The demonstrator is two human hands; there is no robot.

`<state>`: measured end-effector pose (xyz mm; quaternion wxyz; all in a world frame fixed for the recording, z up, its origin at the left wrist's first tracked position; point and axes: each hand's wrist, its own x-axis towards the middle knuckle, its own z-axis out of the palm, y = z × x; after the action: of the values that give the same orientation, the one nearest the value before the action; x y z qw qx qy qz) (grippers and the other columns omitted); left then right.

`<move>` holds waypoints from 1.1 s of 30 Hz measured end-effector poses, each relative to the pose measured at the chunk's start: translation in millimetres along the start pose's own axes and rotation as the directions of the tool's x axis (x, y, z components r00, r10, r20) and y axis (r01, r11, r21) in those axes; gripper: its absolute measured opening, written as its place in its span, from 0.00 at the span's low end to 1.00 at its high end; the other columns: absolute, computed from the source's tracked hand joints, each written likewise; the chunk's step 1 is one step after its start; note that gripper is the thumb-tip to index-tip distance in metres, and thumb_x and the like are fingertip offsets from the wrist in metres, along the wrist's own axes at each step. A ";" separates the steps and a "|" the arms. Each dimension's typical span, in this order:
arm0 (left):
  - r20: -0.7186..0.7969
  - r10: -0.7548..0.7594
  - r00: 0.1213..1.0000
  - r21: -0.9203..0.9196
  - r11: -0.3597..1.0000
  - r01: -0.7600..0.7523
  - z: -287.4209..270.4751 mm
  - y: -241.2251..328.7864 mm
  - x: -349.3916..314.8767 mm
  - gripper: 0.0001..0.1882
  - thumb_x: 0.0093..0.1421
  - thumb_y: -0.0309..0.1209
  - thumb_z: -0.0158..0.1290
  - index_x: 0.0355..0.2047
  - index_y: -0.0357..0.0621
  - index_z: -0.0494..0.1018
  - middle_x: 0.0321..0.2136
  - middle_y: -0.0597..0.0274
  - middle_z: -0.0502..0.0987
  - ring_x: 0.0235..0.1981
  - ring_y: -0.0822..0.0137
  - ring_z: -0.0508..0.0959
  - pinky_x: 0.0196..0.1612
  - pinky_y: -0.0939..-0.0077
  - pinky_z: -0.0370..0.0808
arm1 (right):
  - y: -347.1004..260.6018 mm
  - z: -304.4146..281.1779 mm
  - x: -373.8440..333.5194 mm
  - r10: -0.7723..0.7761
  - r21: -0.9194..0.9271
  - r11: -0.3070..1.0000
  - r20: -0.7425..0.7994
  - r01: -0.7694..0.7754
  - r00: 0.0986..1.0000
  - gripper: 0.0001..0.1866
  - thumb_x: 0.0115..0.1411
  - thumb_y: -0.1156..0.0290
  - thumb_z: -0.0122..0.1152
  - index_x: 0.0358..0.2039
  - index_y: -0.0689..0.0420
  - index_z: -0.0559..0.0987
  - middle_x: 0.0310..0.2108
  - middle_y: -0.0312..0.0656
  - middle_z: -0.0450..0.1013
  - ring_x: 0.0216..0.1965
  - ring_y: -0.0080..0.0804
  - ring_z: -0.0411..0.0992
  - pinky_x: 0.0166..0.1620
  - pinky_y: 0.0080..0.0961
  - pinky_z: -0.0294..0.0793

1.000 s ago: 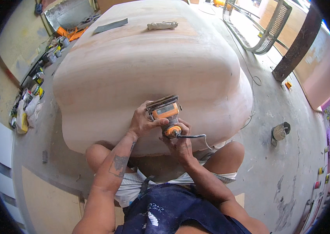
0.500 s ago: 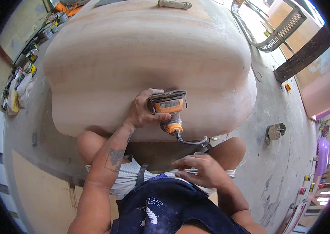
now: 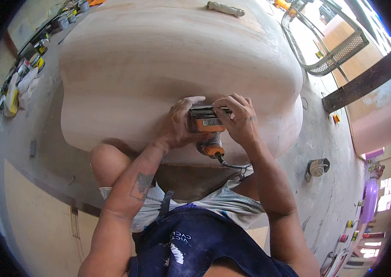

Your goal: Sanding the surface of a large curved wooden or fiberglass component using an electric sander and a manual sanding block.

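Orange sander (image 3: 209, 125) held at one o'clock, just off the view's centre.
Its body is clamped by the left hand (image 3: 178, 123); the right hand's (image 3: 241, 119) fingers are bent over the base's two-o'clock corner, but whether pinched together cannot be told. Were the left grip loosened or the cord (image 3: 232, 165), at five o'clock, tugged, the tool could be dropped. Its casing looks dusty, its base dark.

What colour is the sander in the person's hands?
The sander is orange with black parts; the head view shows it best.
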<state>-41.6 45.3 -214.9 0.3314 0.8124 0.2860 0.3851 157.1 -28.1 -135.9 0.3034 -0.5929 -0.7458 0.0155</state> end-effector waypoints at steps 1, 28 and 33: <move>-0.079 0.081 0.994 0.054 0.996 -0.076 0.5 3.5 1.1 0.50 0.44 0.57 0.75 0.62 0.46 0.69 0.51 0.55 0.79 0.59 0.51 0.75 0.66 0.54 0.67 | 0.2 3.8 -0.3 0.018 0.016 1.000 -0.048 -0.017 0.999 0.08 0.59 0.75 0.69 0.39 0.55 0.84 0.40 0.39 0.80 0.45 0.41 0.77 0.55 0.39 0.71; -0.112 -0.195 0.974 -0.212 0.963 0.169 -4.8 34.0 43.9 0.07 0.67 0.31 0.60 0.39 0.39 0.80 0.35 0.66 0.82 0.37 0.77 0.79 0.42 0.78 0.77 | 16.9 50.8 -5.3 0.531 0.842 0.466 -0.020 -0.272 0.847 0.19 0.61 0.69 0.72 0.49 0.60 0.77 0.39 0.47 0.81 0.42 0.34 0.80 0.46 0.31 0.79; 0.095 0.081 0.992 0.325 0.940 -0.107 -30.5 59.4 67.7 0.07 0.61 0.31 0.63 0.39 0.45 0.82 0.35 0.62 0.83 0.38 0.65 0.82 0.48 0.66 0.76 | 22.9 59.5 -3.1 0.550 0.869 0.444 -0.073 -0.217 0.832 0.17 0.60 0.69 0.72 0.47 0.60 0.80 0.39 0.47 0.82 0.41 0.36 0.82 0.45 0.31 0.80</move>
<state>-17.5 67.1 -125.6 0.1835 0.8839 0.2937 0.3144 149.5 -4.0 -194.6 0.6606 -0.5240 -0.4225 0.3323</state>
